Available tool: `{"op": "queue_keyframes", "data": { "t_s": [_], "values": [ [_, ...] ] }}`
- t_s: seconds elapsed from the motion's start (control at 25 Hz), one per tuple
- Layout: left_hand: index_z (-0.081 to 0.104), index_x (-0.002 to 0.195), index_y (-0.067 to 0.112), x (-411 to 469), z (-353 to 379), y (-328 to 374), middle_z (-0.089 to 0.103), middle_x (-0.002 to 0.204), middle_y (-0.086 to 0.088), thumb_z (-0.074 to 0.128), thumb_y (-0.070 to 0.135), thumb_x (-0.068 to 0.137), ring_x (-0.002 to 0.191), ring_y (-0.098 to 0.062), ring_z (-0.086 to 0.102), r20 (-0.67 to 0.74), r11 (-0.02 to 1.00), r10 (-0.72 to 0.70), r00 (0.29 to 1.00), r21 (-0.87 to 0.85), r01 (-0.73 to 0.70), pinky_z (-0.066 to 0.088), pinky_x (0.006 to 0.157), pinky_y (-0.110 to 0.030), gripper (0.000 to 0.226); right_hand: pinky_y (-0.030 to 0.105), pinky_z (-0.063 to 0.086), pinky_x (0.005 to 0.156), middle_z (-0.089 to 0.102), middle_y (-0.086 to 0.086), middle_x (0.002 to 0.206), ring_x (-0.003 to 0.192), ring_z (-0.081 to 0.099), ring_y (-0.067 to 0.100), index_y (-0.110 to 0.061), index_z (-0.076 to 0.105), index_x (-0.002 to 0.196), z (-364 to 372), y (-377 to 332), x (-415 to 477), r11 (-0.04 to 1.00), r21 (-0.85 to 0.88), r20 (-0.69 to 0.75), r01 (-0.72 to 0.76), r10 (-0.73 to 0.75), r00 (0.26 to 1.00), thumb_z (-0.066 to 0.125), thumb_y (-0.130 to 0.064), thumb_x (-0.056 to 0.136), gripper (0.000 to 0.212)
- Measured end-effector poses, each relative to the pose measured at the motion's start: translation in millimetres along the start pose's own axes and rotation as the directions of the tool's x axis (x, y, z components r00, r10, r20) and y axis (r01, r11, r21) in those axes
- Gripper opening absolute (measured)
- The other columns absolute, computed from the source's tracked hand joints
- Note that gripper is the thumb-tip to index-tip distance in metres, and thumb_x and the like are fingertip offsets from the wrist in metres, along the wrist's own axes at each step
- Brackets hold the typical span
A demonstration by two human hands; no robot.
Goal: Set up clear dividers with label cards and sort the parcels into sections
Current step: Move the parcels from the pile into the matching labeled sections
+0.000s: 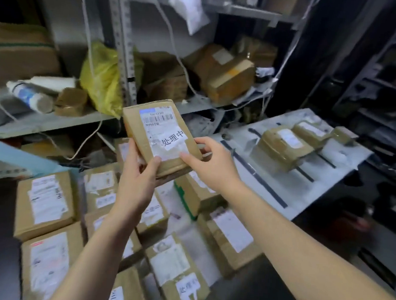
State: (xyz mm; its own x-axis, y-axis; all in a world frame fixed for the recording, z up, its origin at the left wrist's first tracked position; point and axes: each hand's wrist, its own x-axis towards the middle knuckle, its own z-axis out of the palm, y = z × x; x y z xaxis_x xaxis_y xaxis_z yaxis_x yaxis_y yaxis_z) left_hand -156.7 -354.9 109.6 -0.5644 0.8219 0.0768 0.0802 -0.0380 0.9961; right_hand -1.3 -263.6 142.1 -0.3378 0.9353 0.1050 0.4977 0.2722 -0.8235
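I hold a brown cardboard parcel (147, 126) up in front of me, above a heap of parcels. It carries a barcode label and a white slip printed 处理中. My left hand (137, 181) grips its lower left corner, thumb on the front face. My right hand (211, 159) pinches its lower right edge beside the slip. Several labelled brown parcels (45, 199) lie flat below my arms. To the right, a white sheet (277, 188) marked with black tape lines holds three parcels (282, 142) in a row.
A grey metal shelf (56, 119) stands behind, with a yellow plastic bag (102, 80), rolls of tape and paper, and more cartons (224, 75). White cords hang down over it. Dark shelving fills the far right.
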Motion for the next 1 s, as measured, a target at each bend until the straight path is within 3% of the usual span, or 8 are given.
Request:
{"op": "queue_keyframes", "data": {
  "t_s": [0.08, 0.16, 0.32, 0.48, 0.6, 0.72, 0.88, 1.0],
  "values": [
    [0.033, 0.156, 0.030, -14.9, 49.3, 13.2, 0.057, 0.128, 0.027, 0.063, 0.025, 0.100, 0.124, 0.000, 0.057, 0.036, 1.000, 0.009, 0.999, -0.007, -0.008, 0.047, 0.103, -0.027, 0.064, 0.040, 0.057, 0.093, 0.068, -0.021, 0.106, 0.101, 0.066, 0.007, -0.038, 0.064, 0.118, -54.1, 24.6, -11.4, 1.000, 0.024, -0.021, -0.002, 0.002, 1.000, 0.076, -0.055, 0.081, 0.042],
    [0.033, 0.153, 0.025, -33.9, 104.0, 32.5, 0.056, 0.122, 0.026, 0.064, 0.026, 0.100, 0.114, 0.006, 0.059, 0.076, 1.000, 0.016, 0.997, 0.013, -0.017, 0.049, 0.103, -0.031, 0.061, 0.038, 0.056, 0.094, 0.067, -0.019, 0.106, 0.102, 0.065, 0.008, -0.036, 0.065, 0.122, -110.3, 51.0, -21.2, 0.998, 0.055, -0.043, 0.005, -0.002, 0.999, 0.077, -0.052, 0.083, 0.044],
    [0.040, 0.148, 0.027, -60.5, 210.2, 56.4, 0.062, 0.129, 0.016, 0.064, 0.029, 0.099, 0.119, -0.008, 0.063, 0.153, 0.997, 0.042, 0.987, 0.050, -0.050, 0.053, 0.104, -0.045, 0.054, 0.031, 0.054, 0.090, 0.067, -0.020, 0.101, 0.099, 0.066, 0.006, -0.028, 0.067, 0.125, -215.7, 99.7, -31.4, 0.996, 0.086, -0.103, 0.008, 0.001, 0.995, 0.076, -0.045, 0.085, 0.044],
    [0.051, 0.138, 0.030, -70.1, 295.6, 47.5, 0.066, 0.130, 0.012, 0.062, 0.021, 0.097, 0.117, -0.013, 0.067, 0.256, 0.998, 0.025, 0.966, 0.048, -0.038, 0.059, 0.095, -0.042, 0.043, 0.037, 0.055, 0.096, 0.069, -0.013, 0.107, 0.104, 0.067, 0.012, -0.024, 0.068, 0.128, -275.4, 158.6, -20.2, 0.996, 0.075, -0.083, -0.051, 0.057, 0.995, 0.077, -0.043, 0.084, 0.049],
    [0.048, 0.142, 0.033, -60.0, 336.3, 21.3, 0.056, 0.138, 0.002, 0.066, 0.038, 0.086, 0.116, -0.021, 0.065, 0.249, 0.990, -0.081, 0.965, 0.128, 0.050, 0.062, 0.068, -0.025, 0.059, 0.037, 0.055, 0.096, 0.070, -0.008, 0.114, 0.106, 0.065, 0.014, -0.021, 0.065, 0.133, -291.5, 201.1, 3.5, 0.990, 0.079, -0.005, -0.113, 0.114, 0.993, 0.076, -0.038, 0.087, 0.051],
    [0.047, 0.143, 0.032, -33.5, 370.2, -13.0, 0.056, 0.135, 0.003, 0.063, 0.040, 0.081, 0.113, -0.022, 0.064, 0.236, 0.976, -0.170, 0.957, 0.174, 0.130, 0.059, 0.063, -0.023, 0.065, 0.033, 0.052, 0.095, 0.068, -0.011, 0.113, 0.107, 0.063, 0.014, -0.022, 0.065, 0.133, -284.4, 240.9, 34.3, 0.981, 0.007, 0.022, -0.193, 0.193, 0.981, 0.077, -0.042, 0.083, 0.056],
    [0.046, 0.140, 0.029, 9.6, 404.5, -62.6, 0.060, 0.117, 0.014, 0.054, 0.008, 0.096, 0.106, -0.011, 0.063, 0.171, 0.953, -0.281, 0.944, 0.162, 0.255, 0.052, 0.077, -0.023, 0.049, 0.041, 0.057, 0.096, 0.075, -0.014, 0.112, 0.106, 0.070, 0.012, -0.030, 0.070, 0.126, -252.3, 301.6, 95.0, 0.962, -0.087, 0.047, -0.259, 0.264, 0.963, 0.066, -0.068, 0.059, 0.077],
    [0.045, 0.143, 0.029, 41.7, 419.6, -95.1, 0.064, 0.126, 0.012, 0.052, 0.008, 0.090, 0.116, -0.015, 0.063, 0.121, 0.934, -0.324, 0.938, 0.196, 0.297, 0.053, 0.093, -0.034, 0.057, 0.039, 0.056, 0.095, 0.075, -0.011, 0.111, 0.105, 0.069, 0.014, -0.028, 0.071, 0.123, -232.1, 320.3, 127.1, 0.939, -0.168, 0.094, -0.299, 0.317, 0.944, 0.069, -0.060, 0.069, 0.064]
  ]
}}
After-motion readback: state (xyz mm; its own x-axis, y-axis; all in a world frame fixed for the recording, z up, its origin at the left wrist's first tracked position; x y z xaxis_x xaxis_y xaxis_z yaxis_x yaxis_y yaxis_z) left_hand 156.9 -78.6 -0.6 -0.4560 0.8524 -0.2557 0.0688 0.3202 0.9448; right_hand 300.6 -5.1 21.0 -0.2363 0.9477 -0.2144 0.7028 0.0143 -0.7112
